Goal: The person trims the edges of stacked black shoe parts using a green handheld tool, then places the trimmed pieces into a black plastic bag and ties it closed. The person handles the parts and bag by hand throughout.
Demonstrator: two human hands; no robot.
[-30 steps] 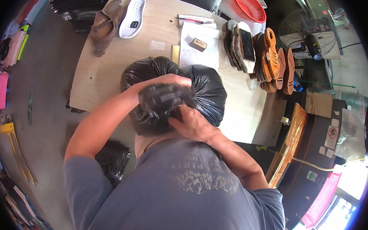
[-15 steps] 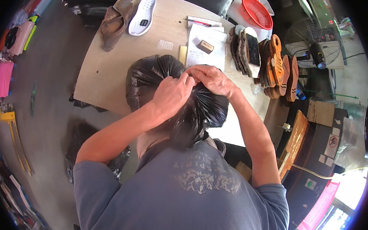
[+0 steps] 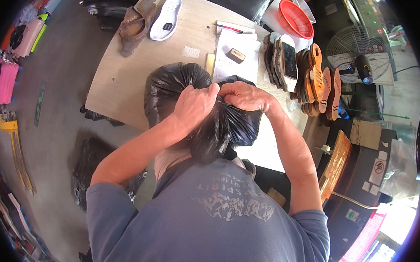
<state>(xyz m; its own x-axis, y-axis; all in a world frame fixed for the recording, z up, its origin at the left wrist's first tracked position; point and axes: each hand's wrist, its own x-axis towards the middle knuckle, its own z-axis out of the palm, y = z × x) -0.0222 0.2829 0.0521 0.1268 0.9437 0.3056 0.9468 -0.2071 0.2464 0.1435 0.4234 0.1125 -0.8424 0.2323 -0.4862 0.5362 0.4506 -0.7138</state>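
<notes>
A bulging black plastic bag rests against me at the near edge of the table, its film gathered in folds between my hands. My left hand is closed on the gathered plastic, thumb raised near the bag's middle. Close beside it, my right hand curls its fingers round the plastic on the right. The two hands are slightly apart. What the bag contains is hidden.
On the wooden table lie a brown sandal, a white sole, papers with a small block, and a phone on stacked soles. Orange soles, a red basket and a fan stand right.
My hands have drawn slightly apart, the right one shifting a little right and down with its fingers more curled. Both still grip the bag's plastic.
</notes>
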